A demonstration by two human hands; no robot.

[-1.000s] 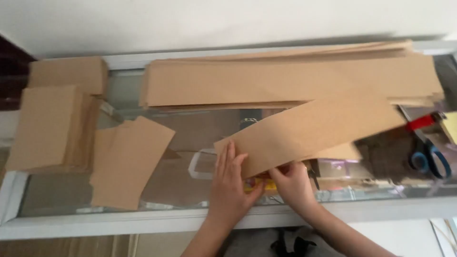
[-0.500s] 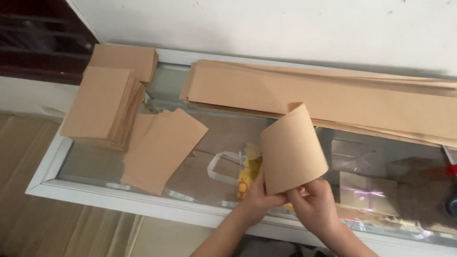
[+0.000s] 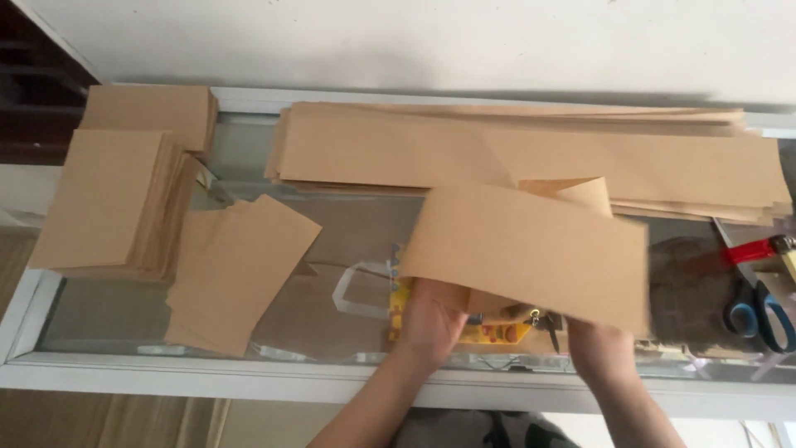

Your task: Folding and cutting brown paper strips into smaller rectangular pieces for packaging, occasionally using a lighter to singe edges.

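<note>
Head view, near the glass worktop [image 3: 274,377] edge: left hand [image 3: 431,319] and right hand [image 3: 599,353] pinch a folded brown paper strip [image 3: 531,249] from beneath. Long strip stack [image 3: 531,153] at 12 o'clock; cut sheets [image 3: 236,270] at 9; scissors [image 3: 759,311] at 3.

You'll see a stack of long brown strips [image 3: 531,153] beyond the fingers | square-cut brown stacks [image 3: 108,199] far to their left | loose brown sheets [image 3: 236,270] nearer left | blue-handled scissors [image 3: 759,314] off right | glass-topped counter [image 3: 207,377] beneath
</note>
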